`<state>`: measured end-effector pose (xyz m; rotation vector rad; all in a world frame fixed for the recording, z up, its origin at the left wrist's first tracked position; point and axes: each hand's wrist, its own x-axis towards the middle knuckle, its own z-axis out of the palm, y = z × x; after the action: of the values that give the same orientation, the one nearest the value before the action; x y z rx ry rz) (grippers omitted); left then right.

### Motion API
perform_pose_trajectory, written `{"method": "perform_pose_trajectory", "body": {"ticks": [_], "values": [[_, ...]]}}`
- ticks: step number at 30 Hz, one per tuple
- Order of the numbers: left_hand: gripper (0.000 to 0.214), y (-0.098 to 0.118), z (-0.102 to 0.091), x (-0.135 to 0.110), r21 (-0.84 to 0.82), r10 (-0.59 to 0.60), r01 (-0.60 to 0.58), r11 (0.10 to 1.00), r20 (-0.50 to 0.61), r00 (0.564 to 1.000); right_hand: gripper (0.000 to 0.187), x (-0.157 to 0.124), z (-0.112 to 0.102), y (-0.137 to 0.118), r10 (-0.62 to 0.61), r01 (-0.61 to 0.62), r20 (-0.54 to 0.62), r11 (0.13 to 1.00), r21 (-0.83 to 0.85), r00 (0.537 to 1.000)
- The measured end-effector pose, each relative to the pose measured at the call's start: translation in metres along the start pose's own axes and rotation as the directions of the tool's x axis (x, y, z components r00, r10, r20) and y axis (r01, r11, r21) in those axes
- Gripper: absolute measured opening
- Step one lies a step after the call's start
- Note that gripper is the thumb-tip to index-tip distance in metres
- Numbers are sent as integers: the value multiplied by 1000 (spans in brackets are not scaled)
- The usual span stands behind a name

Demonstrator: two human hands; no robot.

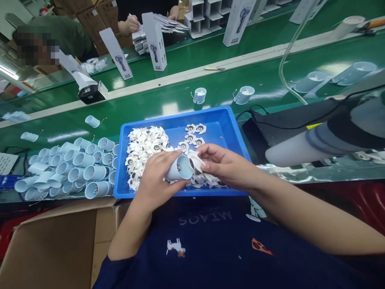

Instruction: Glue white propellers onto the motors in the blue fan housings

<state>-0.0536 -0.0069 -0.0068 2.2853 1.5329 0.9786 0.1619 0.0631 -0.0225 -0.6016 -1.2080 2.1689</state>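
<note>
My left hand (158, 176) is wrapped round a light blue cylindrical housing (180, 167), its open end facing right and small wired parts showing inside. Between the fingertips of my right hand (224, 164) is a white fan blade (196, 162), held close to the mouth of the housing. Whether the two touch I cannot tell. Both hands are above a blue tray (177, 192). A heap of white fan blades (147, 146) fills the tray's left side, and several loose ones (192, 136) lie toward its middle.
Left of the tray is a pile of light blue housings (72, 164). More housings (244, 95) stand on the green conveyor (168, 94). An opened cardboard box (60, 241) is at lower left, a grey cylindrical tool (313, 140) at right. Across the line, a person's hand (132, 25) is near printed boxes (155, 44).
</note>
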Motion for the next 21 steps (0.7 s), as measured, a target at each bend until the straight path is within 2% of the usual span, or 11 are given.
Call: {"method": "perform_pose_trajectory", "body": {"ticks": [1,2,4,6,9,12,13,15,17,19,21], "values": [[60,2,1,0,33,7,-7,999,7,1000,30,0,1,-2,-79,76,-9,983,-168,997],[60,4,2,1,61,19,-20,998,13,1000,25,0,2,-4,-181,171,8,909,-379,983],[56,11,7,1,103,58,-57,993,-3,998,17,1,5,-9,-368,335,127,582,-741,921],[52,19,13,1,135,91,-82,988,-66,994,9,5,5,-12,-443,404,247,304,-863,862],[50,27,22,5,151,145,-122,981,-151,978,4,6,1,-15,-504,447,304,189,-875,808],[52,16,23,26,171,247,-226,959,-112,963,10,-9,-6,-18,-649,477,318,78,-875,691],[55,6,21,39,212,236,-212,954,-96,967,12,-17,-9,-19,-700,458,300,43,-888,648],[60,-20,13,74,331,84,-48,942,-95,992,16,-36,-15,-20,-766,370,207,42,-928,608],[60,-52,1,113,414,-211,240,878,-114,971,20,-50,-21,-18,-789,282,94,103,-954,608],[59,-83,-14,145,444,-499,477,759,-74,863,20,-57,-24,-12,-786,282,94,106,-953,611],[50,-105,-26,164,465,-644,585,664,-41,764,19,-60,-25,-6,-786,339,164,62,-939,596]]}}
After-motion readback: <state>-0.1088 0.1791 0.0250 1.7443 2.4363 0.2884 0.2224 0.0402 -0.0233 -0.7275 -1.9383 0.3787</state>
